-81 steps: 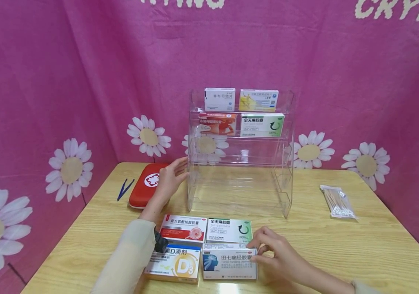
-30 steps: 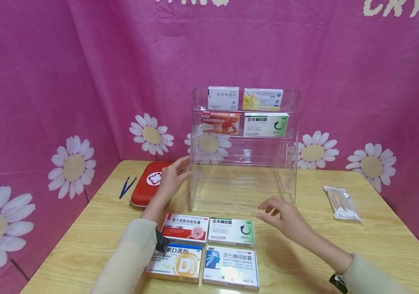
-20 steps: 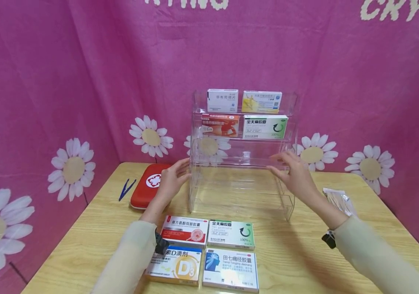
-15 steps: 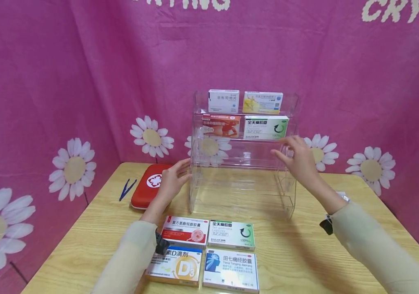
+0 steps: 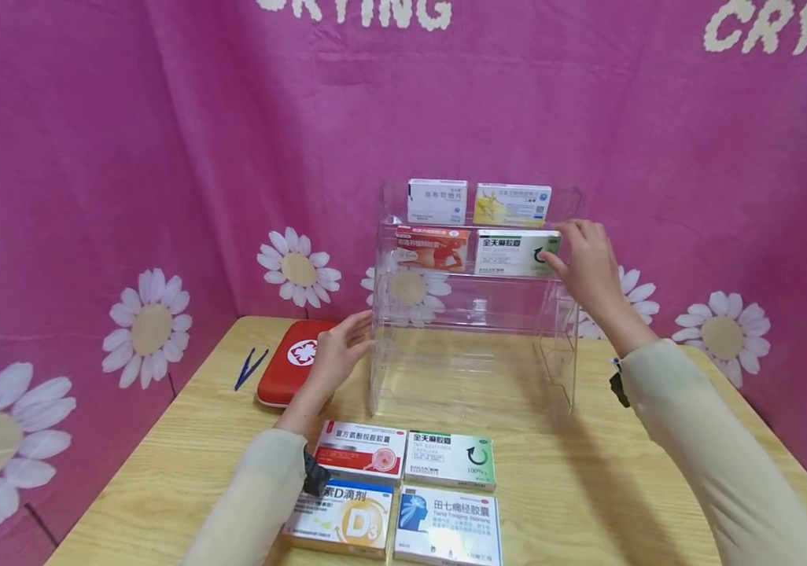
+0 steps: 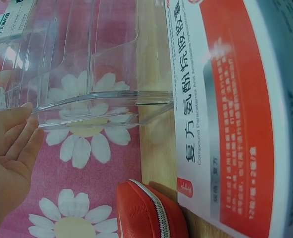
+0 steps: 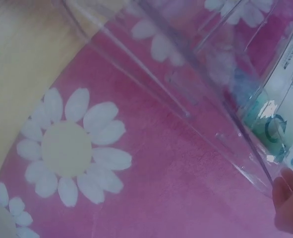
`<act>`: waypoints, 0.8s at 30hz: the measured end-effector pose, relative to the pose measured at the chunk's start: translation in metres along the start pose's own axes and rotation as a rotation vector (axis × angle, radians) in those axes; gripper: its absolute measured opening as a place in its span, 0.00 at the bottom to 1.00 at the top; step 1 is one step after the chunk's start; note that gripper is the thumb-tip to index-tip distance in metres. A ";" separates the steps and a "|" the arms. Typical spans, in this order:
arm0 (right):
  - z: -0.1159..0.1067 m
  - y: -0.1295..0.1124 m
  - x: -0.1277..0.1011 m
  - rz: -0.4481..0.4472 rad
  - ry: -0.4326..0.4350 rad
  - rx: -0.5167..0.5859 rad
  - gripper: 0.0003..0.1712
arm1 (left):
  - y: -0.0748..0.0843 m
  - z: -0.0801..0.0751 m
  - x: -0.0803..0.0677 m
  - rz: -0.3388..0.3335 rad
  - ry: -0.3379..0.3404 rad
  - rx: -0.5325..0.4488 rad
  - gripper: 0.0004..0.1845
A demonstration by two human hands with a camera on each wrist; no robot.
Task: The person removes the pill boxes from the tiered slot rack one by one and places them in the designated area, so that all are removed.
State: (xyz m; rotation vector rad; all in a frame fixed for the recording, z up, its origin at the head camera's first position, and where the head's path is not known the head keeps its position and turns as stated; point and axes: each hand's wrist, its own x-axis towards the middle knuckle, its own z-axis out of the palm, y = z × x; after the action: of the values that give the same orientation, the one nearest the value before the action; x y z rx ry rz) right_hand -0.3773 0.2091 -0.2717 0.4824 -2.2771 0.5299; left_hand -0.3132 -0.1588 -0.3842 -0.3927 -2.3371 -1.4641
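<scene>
In the head view, my left hand point(image 5: 340, 346) rests its fingers against the left side of a clear acrylic tiered rack point(image 5: 474, 314). The left wrist view shows the fingertips at the panel's edge. My right hand point(image 5: 591, 263) is at the rack's upper right side, its thumb in front of a green-and-white medicine box point(image 5: 510, 253) on the second tier; contact is unclear. Beside that box stands a red medicine box point(image 5: 432, 250). A white medicine box point(image 5: 436, 202) and a yellow-and-white medicine box point(image 5: 512, 206) occupy the top tier.
On the table before the rack lie a red-and-white box point(image 5: 361, 450), another green-and-white box point(image 5: 449, 458), a D3 box point(image 5: 340, 515) and a blue-and-white box point(image 5: 448, 527). A red first-aid case point(image 5: 290, 369) and blue tweezers point(image 5: 251, 369) lie left. A floral curtain point(image 5: 290, 141) hangs behind.
My right hand has left the blue-and-white box on the table, which now lies flat, and has risen to the second tier's right end. The left hand has stayed at the rack's side.
</scene>
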 end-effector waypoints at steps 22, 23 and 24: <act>0.017 0.001 0.008 -0.070 0.086 -0.242 0.19 | 0.000 -0.001 -0.001 0.015 -0.002 0.004 0.27; 0.017 0.001 0.008 -0.076 0.098 -0.239 0.19 | 0.000 -0.001 -0.001 0.015 -0.003 0.007 0.27; 0.016 0.000 0.009 -0.082 0.110 -0.231 0.19 | 0.001 -0.001 -0.001 0.013 -0.002 0.009 0.27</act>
State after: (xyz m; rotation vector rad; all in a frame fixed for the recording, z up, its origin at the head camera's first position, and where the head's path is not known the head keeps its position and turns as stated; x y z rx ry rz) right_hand -0.3924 0.1994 -0.2756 0.4183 -2.1688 0.2425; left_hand -0.3120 -0.1593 -0.3837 -0.4064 -2.3378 -1.4482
